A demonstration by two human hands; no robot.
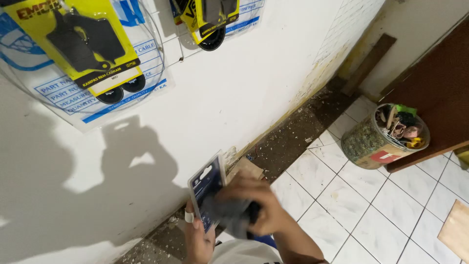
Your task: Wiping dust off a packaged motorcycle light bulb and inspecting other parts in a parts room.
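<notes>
A: Against the white wall (254,83), upper field: what are the largest items?

B: Two yellow blister cards of dark pads (85,41) hang there over blue-and-white printed sheets. They are presumably hung on the wall so they can be seen and reached. Below runs a strip of bare, crumbled flooring (293,134), then the white tiled floor (371,205).

A: And at right?

B: A round bin (373,146) stands on the tiles beside a brown wooden panel (435,83). It is filled to the rim with mixed scraps.

A: Where is the item being handled?

B: Low centre, in front of the wall. It is a small clear-fronted packet (207,188) with a dark blue card inside and a hang-slot at its top edge. It is held upright and tilted toward the camera, probably so its face can be seen.

A: How do the hands hold it?

B: The left hand (198,239) supports it from below, fingers closed on its lower edge, with a white band on one finger. The right hand (254,205) is closed on a grey cloth (229,215), pressed against the packet's right side, apparently wiping it.
</notes>
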